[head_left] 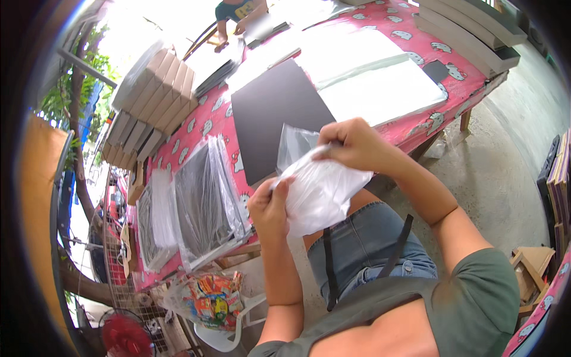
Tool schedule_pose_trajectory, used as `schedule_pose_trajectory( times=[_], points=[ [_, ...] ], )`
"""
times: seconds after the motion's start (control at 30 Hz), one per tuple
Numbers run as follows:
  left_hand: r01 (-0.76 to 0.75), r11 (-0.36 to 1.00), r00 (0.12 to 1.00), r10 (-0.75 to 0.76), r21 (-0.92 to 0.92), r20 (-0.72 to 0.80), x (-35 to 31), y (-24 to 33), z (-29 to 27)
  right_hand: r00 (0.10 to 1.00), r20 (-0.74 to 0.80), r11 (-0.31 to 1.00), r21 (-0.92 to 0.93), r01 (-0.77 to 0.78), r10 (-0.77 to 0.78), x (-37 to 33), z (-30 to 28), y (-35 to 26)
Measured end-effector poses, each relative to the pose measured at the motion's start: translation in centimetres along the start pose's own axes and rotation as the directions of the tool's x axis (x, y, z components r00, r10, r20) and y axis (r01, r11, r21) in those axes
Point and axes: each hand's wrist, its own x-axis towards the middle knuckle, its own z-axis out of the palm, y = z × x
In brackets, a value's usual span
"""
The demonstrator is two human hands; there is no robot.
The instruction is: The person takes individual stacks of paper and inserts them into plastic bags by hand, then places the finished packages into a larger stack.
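A clear plastic bag (pixel 324 190) hangs crumpled between my two hands, above the near edge of the table. My left hand (pixel 270 205) pinches it on the left side, thumb on top. With curled fingers, my right hand (pixel 352 144) grips its upper right edge. Behind the bag, a dark grey flat board (pixel 276 107) lies on the pink patterned tablecloth (pixel 235 160). To its right is a stack of white sheets or plastic sleeves (pixel 380 89), washed out by glare. Left of my hands sits a pile of plastic-wrapped dark panels (pixel 205 205).
Stacked boxes (pixel 156 89) stand at the table's left end, and long pale boxes (pixel 470 30) at the far right. Across the table a person (pixel 241 15) handles dark sheets. Below the left edge, a bag of colourful packets (pixel 214 297) rests on a white chair (pixel 223 336) near a red fan (pixel 126 336).
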Motion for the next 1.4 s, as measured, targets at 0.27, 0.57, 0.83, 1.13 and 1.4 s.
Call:
schedule_pose_trajectory(
  times=[0.27,0.57,0.83,1.13,1.4],
  points=[
    [0.021,0.706,0.980,-0.156,-0.707,-0.127,1.1,0.0,1.2,0.955,-0.272,0.990,0.042,0.133,-0.116,1.2,3.3,0.6],
    [0.150,0.822,0.872,-0.372,-0.549,-0.319,-5.3,-8.9,-15.3,0.285,-0.954,0.939,-0.009,-0.343,0.094,-4.7,-16.7,7.7],
    [-0.071,0.885,0.801,-0.224,-0.459,-0.556,-5.9,-6.5,-15.0,0.426,-0.871,0.147,-0.468,-0.871,-0.246,-2.7,-13.0,8.1],
    [0.228,0.937,0.967,-0.184,-0.266,0.178,-5.7,1.9,-0.9,0.913,0.294,0.957,0.147,0.250,-0.283,-2.5,1.3,-3.3],
    [-0.074,0.981,0.985,0.045,-0.179,-0.165,-7.0,0.2,-0.3,0.983,-0.054,0.930,0.319,0.185,-0.177,-4.4,5.9,-1.2]
  ],
)
